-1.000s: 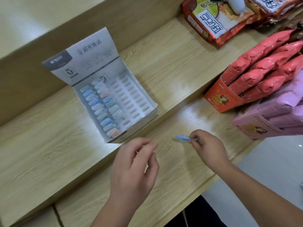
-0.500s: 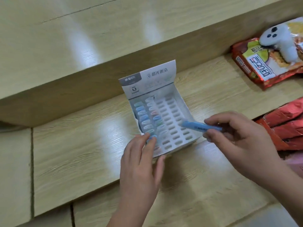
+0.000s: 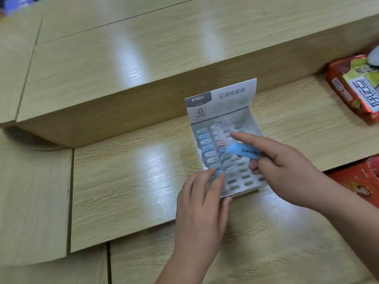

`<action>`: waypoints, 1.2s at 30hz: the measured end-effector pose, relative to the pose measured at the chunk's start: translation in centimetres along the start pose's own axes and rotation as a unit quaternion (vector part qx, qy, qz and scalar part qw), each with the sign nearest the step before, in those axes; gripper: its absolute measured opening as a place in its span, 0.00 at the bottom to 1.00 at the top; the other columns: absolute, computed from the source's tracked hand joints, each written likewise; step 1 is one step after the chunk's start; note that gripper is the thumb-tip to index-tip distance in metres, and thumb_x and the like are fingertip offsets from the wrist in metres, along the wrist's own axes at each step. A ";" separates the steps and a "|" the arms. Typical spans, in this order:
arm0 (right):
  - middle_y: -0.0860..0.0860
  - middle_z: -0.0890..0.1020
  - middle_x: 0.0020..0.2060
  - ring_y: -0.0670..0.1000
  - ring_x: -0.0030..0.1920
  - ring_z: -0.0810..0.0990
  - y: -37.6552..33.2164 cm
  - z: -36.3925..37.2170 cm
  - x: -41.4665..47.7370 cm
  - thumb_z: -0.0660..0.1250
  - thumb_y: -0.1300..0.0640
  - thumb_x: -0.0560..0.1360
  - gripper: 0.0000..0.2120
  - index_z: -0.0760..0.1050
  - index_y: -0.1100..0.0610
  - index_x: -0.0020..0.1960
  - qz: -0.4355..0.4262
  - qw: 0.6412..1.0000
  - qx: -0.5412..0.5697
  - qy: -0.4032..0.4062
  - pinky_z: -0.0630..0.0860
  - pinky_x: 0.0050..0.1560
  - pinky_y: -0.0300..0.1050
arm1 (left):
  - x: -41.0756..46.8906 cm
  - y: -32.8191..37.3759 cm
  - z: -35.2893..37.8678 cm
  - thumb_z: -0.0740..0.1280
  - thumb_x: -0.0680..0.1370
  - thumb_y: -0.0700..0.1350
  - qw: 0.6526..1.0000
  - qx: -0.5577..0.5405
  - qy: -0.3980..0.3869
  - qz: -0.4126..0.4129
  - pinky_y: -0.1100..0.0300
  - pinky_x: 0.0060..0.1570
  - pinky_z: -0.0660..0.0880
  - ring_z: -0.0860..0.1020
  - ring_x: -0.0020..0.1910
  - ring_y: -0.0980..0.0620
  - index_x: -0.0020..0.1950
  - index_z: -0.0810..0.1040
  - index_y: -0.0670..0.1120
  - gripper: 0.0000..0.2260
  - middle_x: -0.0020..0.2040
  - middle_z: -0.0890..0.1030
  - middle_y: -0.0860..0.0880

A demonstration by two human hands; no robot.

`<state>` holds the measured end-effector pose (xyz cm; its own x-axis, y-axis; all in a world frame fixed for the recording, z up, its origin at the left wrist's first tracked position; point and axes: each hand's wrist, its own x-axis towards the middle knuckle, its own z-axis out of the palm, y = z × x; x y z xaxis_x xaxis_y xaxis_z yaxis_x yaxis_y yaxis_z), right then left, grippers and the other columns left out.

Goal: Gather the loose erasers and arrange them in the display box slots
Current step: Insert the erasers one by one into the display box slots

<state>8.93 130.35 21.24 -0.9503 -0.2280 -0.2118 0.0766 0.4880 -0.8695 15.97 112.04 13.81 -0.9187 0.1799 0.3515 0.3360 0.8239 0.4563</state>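
Holding hand: the right hand pinches a light-blue eraser by its near end, with curled fingers clamped round it (the thumb is hidden beneath). Its index finger sticks out straight over the slots.
Eraser position: tilted above the middle of the display box, free end pointing left toward the filled columns; whether it touches a slot I cannot tell.
Left hand: the left hand lies on the box's near-left corner, fingers nearly straight and close together. Its fingertips touch the nearest seated erasers, and it grips nothing.
Filled slots: the two left columns hold seated erasers in pale blue, green, white and pink.
Empty slots: the right columns show bare oval holes.
Header flap: the printed card stands up at the far end of the box.
Surface: the box sits on a light wooden shelf, in front of a higher wooden step.
Nearby goods: a red snack bag lies well to the right on the shelf. An orange-red carton sits at the right edge, beside the right wrist.
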 end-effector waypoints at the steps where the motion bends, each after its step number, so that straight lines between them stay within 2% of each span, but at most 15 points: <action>1: 0.40 0.77 0.47 0.38 0.46 0.77 0.1 0.1 0.0 0.56 0.65 0.79 0.29 0.71 0.31 0.64 -0.005 1.000 0.004 0.011 0.74 0.46 0.32 | 0.0 0.0 0.0 0.64 0.81 0.48 1.000 0.001 0.000 -0.001 0.50 0.64 0.72 0.73 0.67 0.44 0.67 0.77 0.44 0.16 0.66 0.75 0.46; 3: 0.37 0.78 0.50 0.38 0.46 0.78 0.2 0.3 0.1 0.59 0.60 0.80 0.23 0.73 0.34 0.63 -0.019 0.999 0.018 0.041 0.73 0.46 0.30 | 0.1 0.1 0.0 0.63 0.81 0.48 1.000 0.003 0.000 -0.004 0.51 0.65 0.71 0.73 0.67 0.45 0.66 0.78 0.44 0.16 0.66 0.75 0.46; 6: 0.37 0.81 0.47 0.39 0.45 0.79 0.3 0.6 0.3 0.66 0.53 0.77 0.13 0.78 0.37 0.57 -0.031 0.995 0.046 0.083 0.75 0.44 0.35 | 0.1 0.3 0.0 0.62 0.82 0.49 1.000 -0.001 0.000 -0.005 0.52 0.66 0.71 0.73 0.66 0.45 0.66 0.78 0.43 0.16 0.66 0.76 0.46; 8: 0.40 0.82 0.44 0.41 0.44 0.80 0.3 0.7 0.2 0.70 0.53 0.75 0.11 0.80 0.37 0.52 -0.040 0.993 0.048 0.101 0.77 0.43 0.38 | 0.1 0.2 0.0 0.63 0.81 0.48 1.000 -0.006 0.000 -0.002 0.52 0.66 0.71 0.73 0.66 0.45 0.66 0.77 0.43 0.16 0.66 0.76 0.45; 11: 0.39 0.83 0.42 0.41 0.45 0.81 0.3 0.8 0.0 0.72 0.54 0.73 0.08 0.79 0.42 0.48 -0.071 0.990 0.010 0.119 0.75 0.47 0.33 | 0.1 0.0 0.1 0.65 0.80 0.46 1.000 -0.016 -0.003 -0.001 0.52 0.67 0.70 0.73 0.67 0.44 0.67 0.77 0.43 0.16 0.66 0.75 0.45; 13: 0.38 0.81 0.40 0.41 0.42 0.79 0.4 0.7 -0.1 0.72 0.54 0.72 0.07 0.76 0.45 0.47 -0.078 0.990 -0.009 0.120 0.71 0.44 0.31 | 0.1 -0.1 0.1 0.65 0.80 0.45 1.000 -0.013 -0.008 0.000 0.51 0.67 0.70 0.73 0.67 0.44 0.67 0.77 0.43 0.16 0.66 0.75 0.45; 15: 0.40 0.81 0.39 0.46 0.37 0.77 0.7 0.6 -0.3 0.71 0.53 0.72 0.10 0.74 0.44 0.50 -0.081 0.992 0.002 0.099 0.72 0.42 0.36 | 0.1 -0.2 0.0 0.65 0.80 0.45 1.000 -0.010 -0.008 0.005 0.51 0.67 0.70 0.72 0.67 0.44 0.67 0.77 0.43 0.16 0.66 0.75 0.45; 17: 0.41 0.80 0.40 0.48 0.39 0.79 1.0 0.5 -0.5 0.72 0.54 0.72 0.15 0.75 0.41 0.55 -0.100 0.993 0.004 0.069 0.75 0.45 0.38 | 0.1 -0.3 0.0 0.65 0.81 0.46 1.000 -0.012 -0.002 0.009 0.51 0.67 0.70 0.73 0.67 0.44 0.66 0.78 0.42 0.15 0.66 0.76 0.45; 19: 0.40 0.81 0.45 0.47 0.45 0.81 1.6 0.5 -0.5 0.74 0.58 0.72 0.18 0.77 0.41 0.56 -0.131 0.989 -0.026 0.054 0.77 0.49 0.37 | 0.1 -0.3 0.0 0.66 0.80 0.46 1.000 -0.014 0.004 0.010 0.50 0.66 0.71 0.73 0.66 0.44 0.65 0.78 0.42 0.15 0.66 0.76 0.45; 24: 0.44 0.80 0.45 0.45 0.46 0.81 2.7 0.8 -0.3 0.76 0.61 0.70 0.14 0.80 0.49 0.53 -0.197 0.974 -0.093 0.063 0.78 0.47 0.34 | 0.2 -0.5 0.1 0.65 0.81 0.47 1.000 -0.020 0.005 0.014 0.50 0.65 0.72 0.73 0.66 0.44 0.65 0.78 0.43 0.15 0.65 0.76 0.45; 29: 0.45 0.80 0.44 0.46 0.45 0.82 3.7 1.0 -0.1 0.74 0.60 0.71 0.09 0.81 0.54 0.51 -0.223 0.963 -0.134 0.065 0.81 0.44 0.45 | 0.2 -0.6 0.3 0.66 0.81 0.47 1.000 -0.023 0.007 0.014 0.51 0.66 0.71 0.73 0.66 0.44 0.65 0.78 0.42 0.15 0.66 0.76 0.45; 36: 0.44 0.80 0.44 0.45 0.43 0.81 4.2 1.1 0.1 0.75 0.59 0.72 0.06 0.81 0.55 0.48 -0.236 0.958 -0.151 0.063 0.80 0.41 0.48 | 0.2 -0.6 0.3 0.64 0.82 0.48 0.999 -0.038 0.011 0.015 0.53 0.68 0.69 0.72 0.67 0.45 0.66 0.78 0.42 0.16 0.66 0.75 0.46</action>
<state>9.44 131.48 17.05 -0.8878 -0.3896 0.2450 -0.4434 0.5815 -0.6821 15.54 111.75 13.32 -0.9038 0.1906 0.3831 0.3781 0.7747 0.5068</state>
